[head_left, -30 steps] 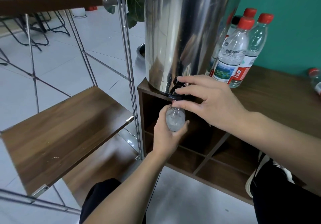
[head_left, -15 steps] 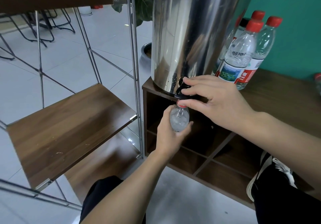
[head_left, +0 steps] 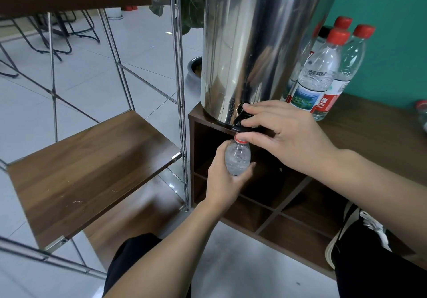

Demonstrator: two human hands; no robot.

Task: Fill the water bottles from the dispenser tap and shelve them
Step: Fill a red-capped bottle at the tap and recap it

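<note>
Left of the dispenser [head_left: 258,43], the shelf [head_left: 92,166] is bare. Left hand [head_left: 221,180] grips the bottle [head_left: 237,158] upright, mouth up beneath the tap [head_left: 240,119]. Right hand [head_left: 284,133] curls around that tap, covering it. Right of the dispenser, 4 capped bottles [head_left: 323,73] stand on the table [head_left: 381,136].

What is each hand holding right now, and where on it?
The left hand grips the bottle around its body, under the tap. The right hand grips the tap's black lever.
</note>
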